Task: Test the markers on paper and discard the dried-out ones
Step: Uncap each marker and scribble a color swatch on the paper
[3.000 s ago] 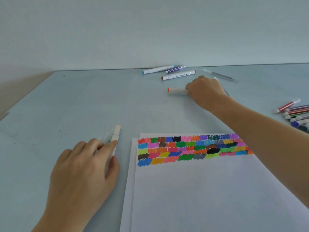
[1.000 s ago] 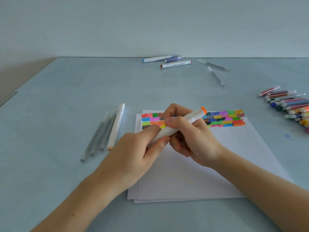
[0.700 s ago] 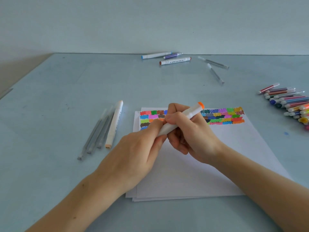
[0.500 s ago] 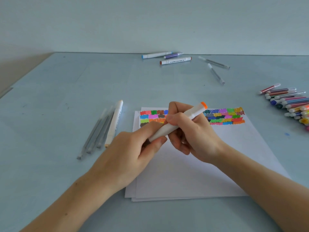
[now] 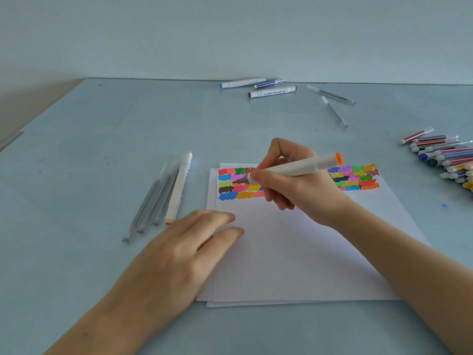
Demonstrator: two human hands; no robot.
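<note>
My right hand (image 5: pixel 302 190) grips a white marker with an orange end cap (image 5: pixel 294 167) like a pen. Its uncapped grey tip points down-left at the coloured swatches (image 5: pixel 358 176) along the top of the white paper stack (image 5: pixel 294 252). I cannot tell whether the tip touches the paper. My left hand (image 5: pixel 179 252) lies flat on the paper's left edge with its fingers straight. No cap shows in it.
Left of the paper lie a white marker with a peach end (image 5: pixel 179 188) and several grey pens (image 5: pixel 151 203). At the far edge lie three white markers (image 5: pixel 271 92) and two grey pens (image 5: pixel 330 94). A pile of coloured markers (image 5: pixel 448 157) lies at the right.
My right hand fetched the orange marker from the far side. Both hands held it over the paper; now my left hand has let go and dropped to the paper, and the tip is bare.
</note>
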